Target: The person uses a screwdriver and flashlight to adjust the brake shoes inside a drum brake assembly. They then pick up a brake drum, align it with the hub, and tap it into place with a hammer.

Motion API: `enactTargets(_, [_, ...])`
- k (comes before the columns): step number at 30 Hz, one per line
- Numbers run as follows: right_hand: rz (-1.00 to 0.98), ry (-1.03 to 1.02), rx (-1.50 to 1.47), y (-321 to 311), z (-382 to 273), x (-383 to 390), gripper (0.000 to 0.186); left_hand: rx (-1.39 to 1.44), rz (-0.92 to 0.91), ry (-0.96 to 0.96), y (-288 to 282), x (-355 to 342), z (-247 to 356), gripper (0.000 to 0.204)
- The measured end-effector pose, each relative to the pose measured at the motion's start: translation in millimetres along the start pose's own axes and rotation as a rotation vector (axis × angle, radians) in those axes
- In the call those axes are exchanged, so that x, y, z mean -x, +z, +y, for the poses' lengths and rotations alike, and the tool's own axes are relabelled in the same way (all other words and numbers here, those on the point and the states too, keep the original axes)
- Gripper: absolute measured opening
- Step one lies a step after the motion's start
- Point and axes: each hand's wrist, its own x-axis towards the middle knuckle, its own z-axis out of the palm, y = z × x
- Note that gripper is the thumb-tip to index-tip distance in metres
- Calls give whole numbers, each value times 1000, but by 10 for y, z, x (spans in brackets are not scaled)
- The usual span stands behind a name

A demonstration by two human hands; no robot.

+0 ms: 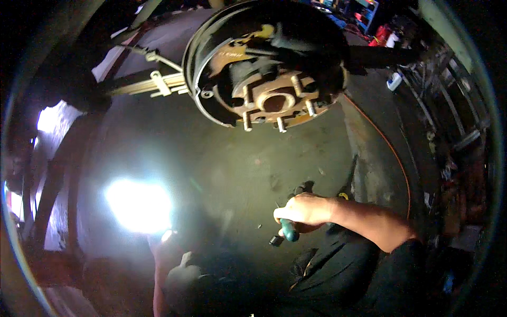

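Note:
Low on the left, my left hand (165, 239) is closed round a work light (138, 206), whose white glare hides its shape. My right hand (307, 210) grips a tool by its dark green rounded handle (289, 231); the rest of the tool is mostly hidden by the fingers. Just below that handle shows a small black cylindrical piece (275, 241); I cannot tell whether it is joined to the tool. Above and ahead of both hands, apart from them, is a rusty wheel hub (277, 100) with several bare studs, set in a round brake backing plate (214, 113).
A leaf spring (145, 87) runs left from the brake assembly. An orange hose (395, 150) curves over the floor (248, 174) on the right. Farther right stand metal racks (449, 100) near a white bottle (393, 81). Something red (379, 37) sits at the back right.

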Motion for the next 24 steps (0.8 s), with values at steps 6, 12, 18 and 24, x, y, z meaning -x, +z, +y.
enactTargets(6, [-36,-3,160,-149,-155,-174,31,-221,-41,312,-74,-214,1170,49])
enactTargets(12, [-21,11,187,-219,-274,-182,31,-1024,26,1120,89,-291,3177,56])
enactTargets(18, [-33,-39,215,-155,-231,-187,32,-896,91,1484,850,-104,4749,81])
enactTargets(24, [-62,-57,266,-98,-149,-211,33,-955,76,1654,1342,-171,5318,80])
